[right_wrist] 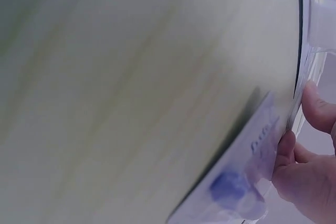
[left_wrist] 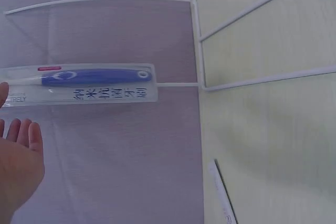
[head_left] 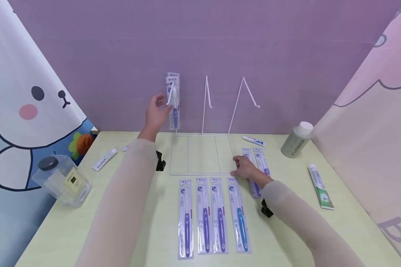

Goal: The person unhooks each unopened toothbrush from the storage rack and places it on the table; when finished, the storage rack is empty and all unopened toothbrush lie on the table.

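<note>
My left hand (head_left: 157, 115) is raised beside two packaged toothbrushes (head_left: 174, 115) hanging on the left hook of a white wire rack (head_left: 202, 174). Its fingers are loosely bent, with the fingertips right at the edge of the front pack; the purple handle of a hanging toothbrush (left_wrist: 94, 77) shows in the left wrist view. Down at the rack's front right corner, my right hand (head_left: 245, 167) pinches the top end of a packaged blue toothbrush (head_left: 241, 222) between thumb and finger. In the right wrist view, those fingertips (right_wrist: 315, 108) are at a clear plastic edge.
Several packaged purple toothbrushes (head_left: 205, 226) lie in front of the rack, with two more packs (head_left: 262, 161) by my right wrist. A toothpaste tube (head_left: 320, 187) and a grey bottle (head_left: 295, 142) are at right. A small tube (head_left: 104, 160) and clear jar (head_left: 65, 181) stand left.
</note>
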Motion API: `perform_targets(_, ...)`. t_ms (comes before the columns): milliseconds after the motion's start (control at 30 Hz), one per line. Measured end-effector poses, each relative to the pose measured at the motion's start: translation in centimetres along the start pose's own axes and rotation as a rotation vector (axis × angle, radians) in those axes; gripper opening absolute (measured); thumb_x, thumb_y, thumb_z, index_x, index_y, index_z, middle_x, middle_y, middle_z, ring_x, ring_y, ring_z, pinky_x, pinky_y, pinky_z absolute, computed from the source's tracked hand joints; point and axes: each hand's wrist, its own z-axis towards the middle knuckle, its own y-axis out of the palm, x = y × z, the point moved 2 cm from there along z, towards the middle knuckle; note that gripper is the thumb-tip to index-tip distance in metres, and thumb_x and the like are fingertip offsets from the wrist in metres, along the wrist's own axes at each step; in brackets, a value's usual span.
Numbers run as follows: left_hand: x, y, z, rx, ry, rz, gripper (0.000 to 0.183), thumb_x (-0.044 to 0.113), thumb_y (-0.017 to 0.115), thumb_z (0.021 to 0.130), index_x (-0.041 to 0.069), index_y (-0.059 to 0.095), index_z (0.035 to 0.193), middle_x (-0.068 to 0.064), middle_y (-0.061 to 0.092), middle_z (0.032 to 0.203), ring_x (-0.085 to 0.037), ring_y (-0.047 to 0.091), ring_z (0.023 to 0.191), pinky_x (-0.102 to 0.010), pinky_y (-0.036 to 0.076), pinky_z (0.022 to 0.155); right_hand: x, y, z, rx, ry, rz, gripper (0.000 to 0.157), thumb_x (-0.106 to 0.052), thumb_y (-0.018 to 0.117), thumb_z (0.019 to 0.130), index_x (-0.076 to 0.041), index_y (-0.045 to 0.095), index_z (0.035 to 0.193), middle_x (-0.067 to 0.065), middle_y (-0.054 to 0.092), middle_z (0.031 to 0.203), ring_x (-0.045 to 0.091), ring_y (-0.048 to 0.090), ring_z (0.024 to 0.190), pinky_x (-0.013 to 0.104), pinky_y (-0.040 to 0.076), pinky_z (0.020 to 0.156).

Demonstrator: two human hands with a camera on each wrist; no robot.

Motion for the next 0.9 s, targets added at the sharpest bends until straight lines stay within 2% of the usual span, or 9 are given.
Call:
perform_targets(167, 0.7, 0.3, 0.9, -0.046, -0.009, -0.087, 0.057, 0.002, 0.061, 0.084, 0.006, 0.035, 0.134, -0.009, 0.043, 0.131, -0.019, 0.041, 0.117, -0.027, 0.033, 0.096, 0.1, -0.2, 0.1, 0.005, -0.027, -0.036, 0.074, -0.014, 0.075, 0.073, 0.002, 0.036, 0.134, 0.016, 0.045, 0.117, 0.029, 0.044, 0.107, 0.041, 0.035, 0.094)
perform_targets(267, 0.7, 0.7, 1.2, -0.08, -0.048, -0.176, 0.06, -0.005, 0.059, 0.083, 0.009, 0.034, 0.136, -0.011, 0.044, 0.13, -0.02, 0.043, 0.116, -0.026, 0.036, 0.094, 0.3, -0.3, 0.2, 0.003, -0.047, -0.053, 0.074, -0.015, 0.075, 0.073, 0.003, 0.036, 0.133, 0.018, 0.045, 0.117, 0.03, 0.044, 0.107, 0.042, 0.035, 0.094)
perform_targets(367, 0.4, 1.1, 1.1, -0.085, -0.079, -0.231, 0.058, -0.008, 0.056, 0.083, 0.01, 0.036, 0.134, -0.015, 0.048, 0.126, -0.024, 0.047, 0.112, -0.027, 0.039, 0.091, 0.5, -0.1, 0.3, -0.006, -0.059, -0.063, 0.075, -0.016, 0.075, 0.073, 0.004, 0.037, 0.133, 0.018, 0.046, 0.118, 0.03, 0.044, 0.108, 0.042, 0.036, 0.094)
perform_targets(433, 0.1, 1.2, 1.0, -0.074, -0.092, -0.24, 0.055, -0.008, 0.056, 0.084, 0.011, 0.039, 0.132, -0.016, 0.051, 0.122, -0.025, 0.049, 0.108, -0.028, 0.041, 0.089, 0.5, 0.0, 0.3, -0.01, -0.062, -0.063, 0.074, -0.016, 0.076, 0.072, 0.004, 0.037, 0.133, 0.017, 0.046, 0.118, 0.03, 0.045, 0.108, 0.041, 0.036, 0.094)
perform_targets(567, -0.3, 1.5, 0.7, -0.066, -0.05, -0.261, 0.048, -0.008, 0.057, 0.083, 0.005, 0.042, 0.127, -0.02, 0.054, 0.115, -0.027, 0.053, 0.102, -0.029, 0.043, 0.086, 0.5, 0.0, 0.4, -0.005, -0.069, -0.061, 0.074, -0.015, 0.076, 0.072, 0.004, 0.038, 0.132, 0.018, 0.047, 0.116, 0.03, 0.045, 0.106, 0.042, 0.037, 0.093)
perform_targets(733, -0.6, 1.6, 0.5, -0.058, -0.04, -0.247, 0.041, -0.005, 0.058, 0.084, 0.003, 0.045, 0.122, -0.018, 0.054, 0.112, -0.026, 0.054, 0.1, -0.03, 0.045, 0.083, 0.5, -0.1, 0.5, -0.004, -0.078, -0.065, 0.074, -0.015, 0.076, 0.072, 0.005, 0.038, 0.132, 0.019, 0.046, 0.114, 0.032, 0.046, 0.105, 0.043, 0.037, 0.092)
perform_targets(833, -0.5, 1.5, 0.3, -0.035, -0.055, -0.273, 0.038, -0.004, 0.058, 0.084, 0.004, 0.046, 0.119, -0.016, 0.054, 0.112, -0.024, 0.054, 0.099, -0.032, 0.046, 0.081, 0.5, 0.0, 0.6, -0.005, -0.074, -0.068, 0.074, -0.015, 0.076, 0.072, 0.004, 0.038, 0.132, 0.019, 0.046, 0.115, 0.032, 0.046, 0.106, 0.042, 0.037, 0.092)
perform_targets(900, -0.5, 1.5, 0.2, -0.033, -0.042, -0.294, 0.038, -0.004, 0.059, 0.084, 0.004, 0.046, 0.118, -0.016, 0.054, 0.112, -0.024, 0.055, 0.098, -0.033, 0.046, 0.081, 0.5, 0.0, 0.7, -0.006, -0.076, -0.067, 0.074, -0.015, 0.076, 0.072, 0.004, 0.037, 0.133, 0.019, 0.046, 0.116, 0.032, 0.045, 0.106, 0.042, 0.037, 0.093)
